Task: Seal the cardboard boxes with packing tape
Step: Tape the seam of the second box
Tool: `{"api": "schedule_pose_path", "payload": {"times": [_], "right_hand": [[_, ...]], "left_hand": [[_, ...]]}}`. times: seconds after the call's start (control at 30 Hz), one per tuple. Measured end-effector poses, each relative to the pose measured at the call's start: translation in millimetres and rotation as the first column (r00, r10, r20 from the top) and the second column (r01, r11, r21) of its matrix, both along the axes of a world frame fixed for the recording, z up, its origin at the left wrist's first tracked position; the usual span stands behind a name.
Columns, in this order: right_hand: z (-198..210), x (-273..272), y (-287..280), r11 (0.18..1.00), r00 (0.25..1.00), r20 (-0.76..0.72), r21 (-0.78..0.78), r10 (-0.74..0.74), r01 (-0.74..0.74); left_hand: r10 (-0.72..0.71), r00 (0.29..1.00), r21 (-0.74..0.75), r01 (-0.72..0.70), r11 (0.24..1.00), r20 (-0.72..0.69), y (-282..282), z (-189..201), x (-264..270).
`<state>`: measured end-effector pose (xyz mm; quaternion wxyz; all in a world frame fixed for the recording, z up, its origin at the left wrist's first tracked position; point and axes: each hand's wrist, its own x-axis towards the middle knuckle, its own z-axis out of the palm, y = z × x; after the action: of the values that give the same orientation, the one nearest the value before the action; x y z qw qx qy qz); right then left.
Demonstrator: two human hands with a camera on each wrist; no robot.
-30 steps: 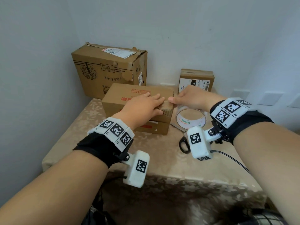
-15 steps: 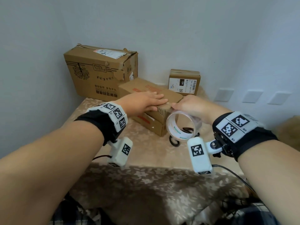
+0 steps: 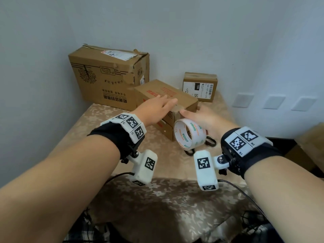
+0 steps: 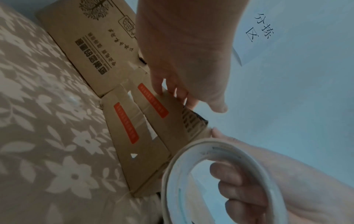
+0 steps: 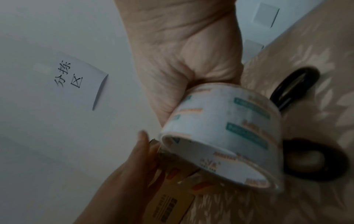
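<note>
On the near half of the desk [image 3: 98, 120], which is covered with a beige flowered cloth, the person's two forearms reach forward, each wearing a black wrist strap with a white camera block. Closest is the right hand [image 3: 206, 120]: its grip is closed on the roll of packing tape [image 3: 188, 135], fingers hooked through the core as the left wrist view shows, with the thumb stretched up to the near top corner of the middle cardboard box [image 3: 182, 100]. The roll stands on edge just beside that box's near end. Black scissors [image 3: 209, 142] lie on the cloth under and behind the roll. Just beyond, the left hand [image 3: 157, 106] lies flat on the top of the middle box, fingers straight and pressing down near the same corner. Farther back, a large cardboard box [image 3: 105, 79] stands by the left wall, and a small labelled box [image 3: 199, 86] sits against the rear wall.
</note>
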<state>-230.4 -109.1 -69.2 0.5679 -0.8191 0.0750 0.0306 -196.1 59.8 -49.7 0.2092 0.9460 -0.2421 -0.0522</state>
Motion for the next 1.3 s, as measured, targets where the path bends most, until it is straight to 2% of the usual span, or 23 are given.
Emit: {"api": "schedule_pose_path", "payload": {"times": [0.13, 0.27, 0.37, 0.47, 0.53, 0.67, 0.7, 0.8, 0.9, 0.97, 1.0, 1.07, 1.1, 1.17, 1.23, 1.3], "right_hand": [[-3, 2, 12, 0.994, 0.999, 0.007, 0.108, -0.034, 0.033], [-3, 6, 17, 0.998, 0.999, -0.039, 0.048, -0.025, 0.027], [-1, 11, 9, 0.999, 0.998, -0.059, -0.018, -0.038, 0.037], [5, 10, -2, 0.992, 0.993, 0.040, -0.058, -0.114, 0.116], [5, 9, -5, 0.991, 0.989, 0.106, -0.078, -0.102, 0.110], [5, 8, 2, 0.990, 0.986, 0.149, -0.107, -0.073, 0.090], [5, 8, 6, 0.989, 0.987, 0.153, -0.124, -0.058, 0.077], [6, 10, 21, 0.976, 0.982, 0.183, -0.218, 0.036, 0.005], [3, 15, 31, 0.959, 0.984, 0.164, -0.284, 0.062, -0.013], [3, 17, 34, 0.915, 0.986, 0.157, -0.404, 0.061, 0.007], [5, 16, 34, 0.858, 0.981, 0.181, -0.512, 0.074, 0.030], [9, 15, 36, 0.746, 0.939, 0.270, -0.666, 0.215, 0.021], [11, 16, 37, 0.716, 0.906, 0.271, -0.696, 0.324, -0.048], [12, 20, 38, 0.628, 0.848, 0.178, -0.749, 0.500, -0.213], [11, 24, 39, 0.550, 0.835, 0.088, -0.788, 0.544, -0.275], [8, 24, 44, 0.549, 0.843, 0.083, -0.791, 0.532, -0.269]], "left_hand": [[-0.039, 0.999, 0.069, 0.039, 0.997, -0.009, 3, -2, 15], [-0.102, 0.995, 0.036, 0.102, 0.994, -0.020, 20, -4, 34], [-0.075, 0.997, -0.034, 0.075, 0.997, 0.011, 18, -8, 35], [-0.059, 0.998, -0.127, 0.063, 0.990, 0.036, 10, -12, 28], [-0.090, 0.995, -0.128, 0.095, 0.987, 0.048, 5, -13, 24], [-0.059, 0.998, -0.152, 0.053, 0.987, -0.036, 8, -9, 27], [-0.039, 0.998, -0.128, 0.032, 0.991, -0.046, 11, -7, 29], [0.006, 1.000, 0.065, -0.006, 0.998, 0.002, 21, 2, 29], [-0.082, 0.991, 0.071, 0.075, 0.995, 0.106, 31, 12, 23], [-0.062, 0.984, -0.009, 0.065, 0.998, 0.169, 38, 16, 16], [-0.003, 0.980, -0.063, 0.016, 0.998, 0.198, 41, 16, 13], [0.141, 0.965, -0.174, -0.103, 0.979, 0.222, 48, 12, 9], [0.194, 0.966, -0.222, -0.153, 0.963, 0.172, 50, 8, 6], [0.202, 0.978, -0.308, -0.206, 0.929, -0.044, 52, 1, -2], [0.162, 0.961, -0.368, -0.237, 0.899, -0.223, 51, -1, -10], [0.161, 0.946, -0.390, -0.266, 0.882, -0.282, 48, 0, -14]]}}
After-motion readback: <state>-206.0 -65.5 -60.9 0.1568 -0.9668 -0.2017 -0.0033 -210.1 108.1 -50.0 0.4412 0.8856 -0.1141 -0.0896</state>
